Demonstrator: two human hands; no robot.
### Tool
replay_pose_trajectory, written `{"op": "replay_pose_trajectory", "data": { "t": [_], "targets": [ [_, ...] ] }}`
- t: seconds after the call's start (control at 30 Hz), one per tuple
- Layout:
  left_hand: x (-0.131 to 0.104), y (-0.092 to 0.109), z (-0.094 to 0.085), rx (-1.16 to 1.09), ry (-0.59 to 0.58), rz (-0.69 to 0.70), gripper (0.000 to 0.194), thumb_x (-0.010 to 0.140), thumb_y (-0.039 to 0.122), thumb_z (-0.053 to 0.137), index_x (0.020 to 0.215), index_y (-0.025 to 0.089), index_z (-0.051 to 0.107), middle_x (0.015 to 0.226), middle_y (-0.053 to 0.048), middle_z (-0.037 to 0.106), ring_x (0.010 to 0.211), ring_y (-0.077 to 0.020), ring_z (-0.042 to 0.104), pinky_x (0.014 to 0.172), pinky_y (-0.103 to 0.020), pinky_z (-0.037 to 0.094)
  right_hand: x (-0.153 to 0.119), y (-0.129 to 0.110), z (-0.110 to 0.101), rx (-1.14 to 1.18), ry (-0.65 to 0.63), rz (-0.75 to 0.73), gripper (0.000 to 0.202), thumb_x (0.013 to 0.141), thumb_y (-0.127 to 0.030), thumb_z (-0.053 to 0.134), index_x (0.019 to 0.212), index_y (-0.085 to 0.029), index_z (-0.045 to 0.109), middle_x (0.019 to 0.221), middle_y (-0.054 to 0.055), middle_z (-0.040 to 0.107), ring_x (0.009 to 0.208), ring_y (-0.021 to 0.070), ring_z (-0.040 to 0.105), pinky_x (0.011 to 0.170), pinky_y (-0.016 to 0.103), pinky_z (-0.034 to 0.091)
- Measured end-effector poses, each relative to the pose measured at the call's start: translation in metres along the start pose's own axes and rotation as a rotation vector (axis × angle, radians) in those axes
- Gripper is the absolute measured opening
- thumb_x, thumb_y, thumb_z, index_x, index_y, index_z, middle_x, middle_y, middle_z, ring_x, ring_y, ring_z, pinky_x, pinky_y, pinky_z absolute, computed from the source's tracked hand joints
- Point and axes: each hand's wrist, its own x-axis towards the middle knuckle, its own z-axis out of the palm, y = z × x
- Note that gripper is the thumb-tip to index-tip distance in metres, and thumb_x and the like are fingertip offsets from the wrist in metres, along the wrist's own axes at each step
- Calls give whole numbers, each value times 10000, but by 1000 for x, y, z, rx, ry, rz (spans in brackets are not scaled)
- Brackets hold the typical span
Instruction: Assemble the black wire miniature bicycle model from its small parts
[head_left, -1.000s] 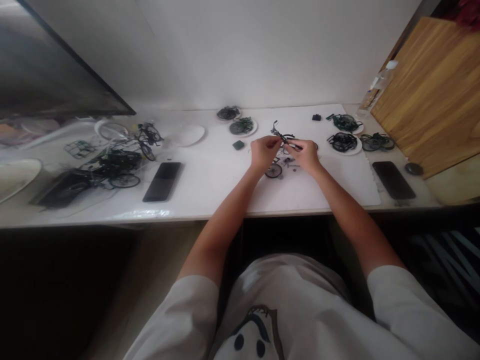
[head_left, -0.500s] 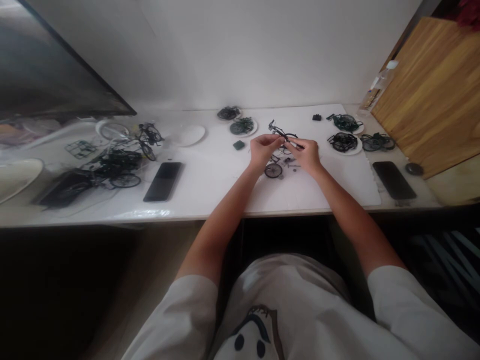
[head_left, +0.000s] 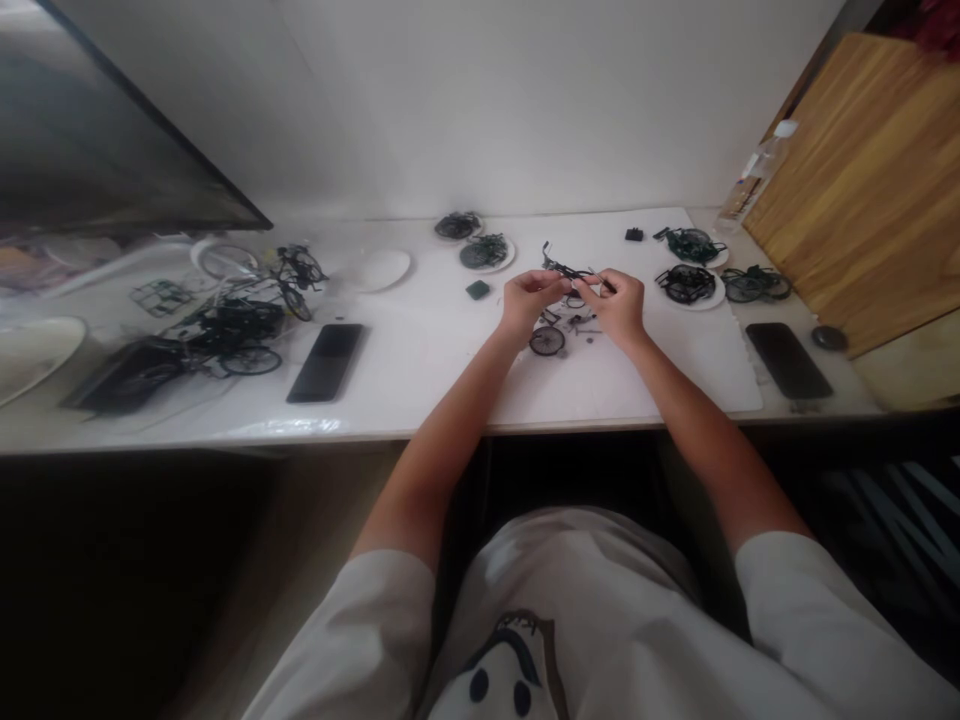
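Note:
Between my two hands, just above the white sheet, is a small black model bicycle frame [head_left: 561, 267] with its handlebar end pointing up and to the left. My left hand [head_left: 531, 298] pinches it from the left, fingers closed. From the other side my right hand [head_left: 619, 302] grips its right end, thumb and fingers pressed together. The fingers cover much of the frame. Below them lie a small spoked wheel [head_left: 547, 341] and several tiny loose parts [head_left: 583, 325], too small to name.
Small plates with dark bicycle parts stand behind, such as one plate [head_left: 487, 262] and another [head_left: 688, 286]. Left are a phone [head_left: 327, 363] and a heap of model bicycles [head_left: 244, 325]. Right are another phone [head_left: 787, 360], a bottle [head_left: 756, 176] and a wooden board [head_left: 862, 190].
The bicycle frame has tilted a little between my fingers, and less of its rear part shows. My right hand has shifted slightly right and up. The things on the table lie as before.

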Motion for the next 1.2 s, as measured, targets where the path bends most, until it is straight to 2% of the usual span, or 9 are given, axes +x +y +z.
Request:
{"op": "replay_pose_trajectory", "data": {
  "t": [0.13,0.3,0.5,0.67,0.9,1.1,1.2],
  "targets": [
    [2,-2,-2,-11,7,-19,494,625,441,1030,946,181,759,975,-95,832,935,-193,809,930,-349,628,0,0,0,-8,11,13,316,870,-494,806,798,-201,713,597,-47,444,588,137,367,615,310,350],
    [4,0,0,-64,40,-48,520,587,426,1050,902,187,714,932,-69,816,927,-199,813,963,-367,634,0,-1,0,18,-19,1,300,855,-462,806,787,-182,723,630,-23,509,605,140,393,614,310,352],
    [-1,10,3,-117,46,-94,539,600,360,1049,895,209,623,936,-48,812,906,-180,808,876,-299,623,0,-4,-1,29,-64,-20,261,847,-417,809,807,-168,738,606,-37,472,622,140,402,614,298,348],
    [-2,12,4,-142,90,-142,643,597,306,1053,972,231,536,967,-51,819,891,-181,802,862,-293,615,0,-8,-2,46,-73,-25,239,833,-377,812,784,-164,715,627,-14,513,669,161,466,635,302,390],
    [2,6,1,-77,95,-105,745,656,306,1024,1240,200,572,998,-60,817,871,-151,786,769,-251,542,1,-4,-2,14,-90,-33,244,837,-397,780,816,-158,738,639,-4,553,642,149,444,622,297,385],
    [1,9,3,69,137,-15,757,683,272,989,1296,204,551,928,-40,827,808,-147,770,764,-268,548,3,6,-2,67,-115,-62,297,839,-428,747,862,-134,779,803,83,720,692,164,530,647,297,447],
    [0,11,3,94,134,16,777,667,267,993,1302,204,549,887,-30,823,789,-152,768,757,-273,549,5,13,-2,65,-122,-91,297,844,-419,735,886,-131,794,867,100,758,697,161,542,659,300,464]
  ]
}}
